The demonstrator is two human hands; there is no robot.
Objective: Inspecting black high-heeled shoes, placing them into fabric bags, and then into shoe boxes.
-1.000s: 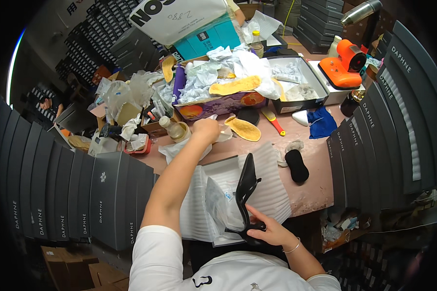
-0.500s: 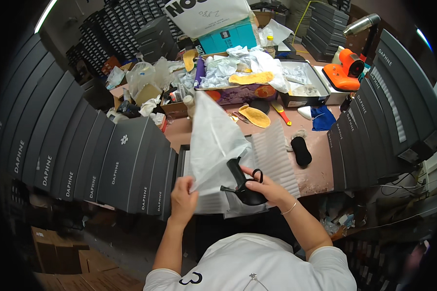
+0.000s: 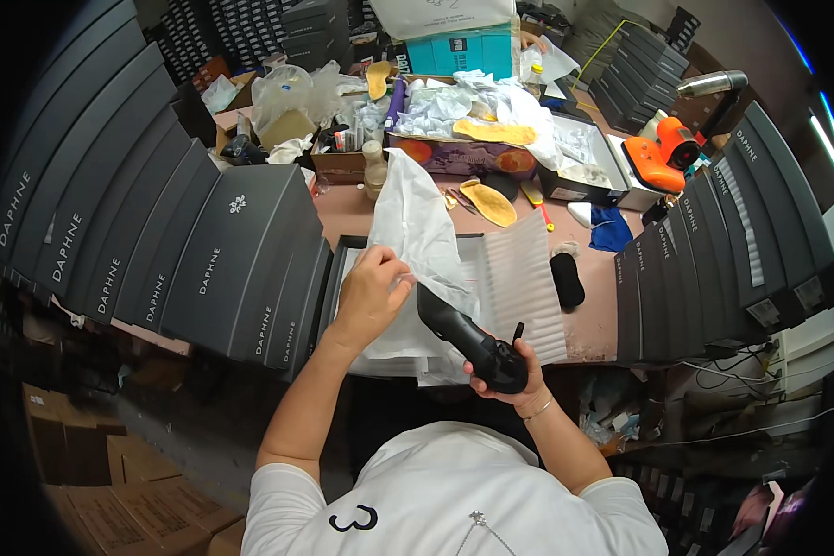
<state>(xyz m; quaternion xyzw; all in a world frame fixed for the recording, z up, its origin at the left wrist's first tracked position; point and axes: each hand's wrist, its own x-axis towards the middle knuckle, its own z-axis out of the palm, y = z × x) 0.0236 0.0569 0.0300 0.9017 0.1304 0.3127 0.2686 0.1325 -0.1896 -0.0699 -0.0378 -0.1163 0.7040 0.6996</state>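
My left hand grips the lower edge of a white tissue-paper sheet that stands up over the open shoe box in front of me. My right hand holds a black high-heeled shoe by its rear part, the toe pointing up and left against the paper. The thin heel sticks up beside my right fingers. White corrugated padding lies in the box to the right of the shoe.
Stacks of dark grey shoe boxes wall the left side, more stand at the right. On the pink table lie a yellow insole, a black pad, a blue cloth, an orange tool and a box of crumpled paper.
My left hand went from reaching far across the table to pulling a tissue sheet back over the box. The shoe in my right hand has tilted toward the paper.
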